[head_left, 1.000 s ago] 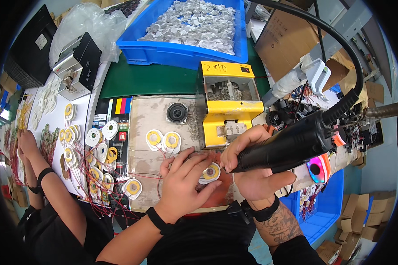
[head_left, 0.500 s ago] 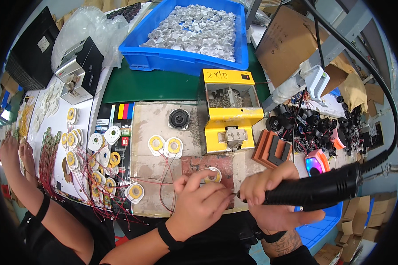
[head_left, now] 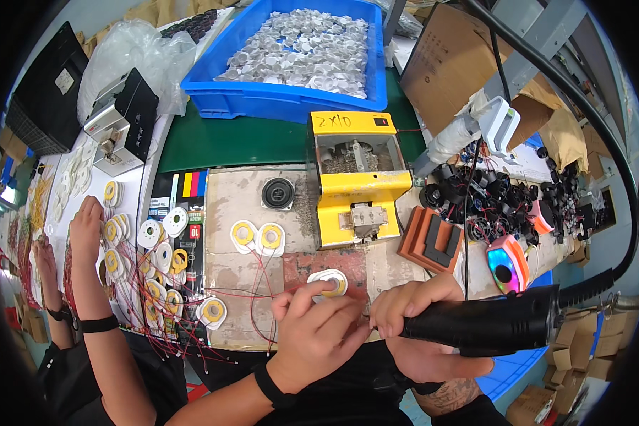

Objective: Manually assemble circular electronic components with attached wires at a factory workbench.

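Note:
My right hand is wrapped round a black corded electric screwdriver, held nearly level with its front end toward the left. My left hand is closed in a pinch beside that front end; what its fingertips hold is hidden. Just beyond the left fingers, a white oval coil piece with a yellow centre rests on a reddish patch of the worktop, partly covered by them. Two similar white and yellow coil pieces with red wires lie farther off to the left. Another one lies left of my left wrist.
A yellow machine stands ahead, with a round black part on its left and brown blocks on its right. Behind is a blue bin of small white discs. A co-worker's hands work at the left; black parts crowd the right.
The whole view has shifted slightly, and more of the coil piece shows beyond my left fingers. My grip looks the same. One of the co-worker's hands has moved right, over the wired parts.

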Demonstrator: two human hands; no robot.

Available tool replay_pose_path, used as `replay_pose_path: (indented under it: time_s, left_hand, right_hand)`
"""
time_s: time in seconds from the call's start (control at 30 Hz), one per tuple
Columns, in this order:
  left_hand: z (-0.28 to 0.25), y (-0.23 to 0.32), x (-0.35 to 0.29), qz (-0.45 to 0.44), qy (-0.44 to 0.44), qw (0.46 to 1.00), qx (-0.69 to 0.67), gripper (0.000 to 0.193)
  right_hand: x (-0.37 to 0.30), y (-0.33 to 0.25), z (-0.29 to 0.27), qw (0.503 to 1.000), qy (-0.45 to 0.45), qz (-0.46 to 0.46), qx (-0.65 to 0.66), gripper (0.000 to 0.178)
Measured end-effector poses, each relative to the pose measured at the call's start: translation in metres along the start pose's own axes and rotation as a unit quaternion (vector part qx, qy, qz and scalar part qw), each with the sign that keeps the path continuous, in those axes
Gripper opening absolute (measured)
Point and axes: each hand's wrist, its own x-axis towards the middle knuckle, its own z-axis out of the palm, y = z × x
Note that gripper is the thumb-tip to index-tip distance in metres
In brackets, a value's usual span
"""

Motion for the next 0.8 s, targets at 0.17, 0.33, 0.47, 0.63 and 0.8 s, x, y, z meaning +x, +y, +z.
replay_pose_path:
  time_s: [0.17,0.33,0.47,0.63,0.8]
  left_hand:
    - [-0.009,-0.028,0.004,-0.034,0.018,0.999,0.02,0.036]
    - [0.003,-0.044,0.01,-0.02,0.033,0.998,0.052,0.026]
    - [0.005,-0.044,0.006,-0.033,0.031,0.997,0.058,0.024]
    - [0.008,-0.045,0.007,-0.035,0.037,0.998,0.049,0.024]
    - [0.008,-0.046,0.006,-0.042,0.041,0.997,0.051,0.023]
  right_hand:
    - [0.014,0.009,-0.002,1.0,0.02,0.016,-0.012,0.103]
    - [0.032,0.023,-0.001,0.995,0.031,0.047,-0.084,0.105]
    - [0.037,0.033,0.005,0.99,0.046,0.058,-0.117,0.107]
    - [0.039,0.041,0.002,0.99,0.021,0.079,-0.116,0.109]
    - [0.041,0.044,0.006,0.99,0.021,0.083,-0.11,0.109]
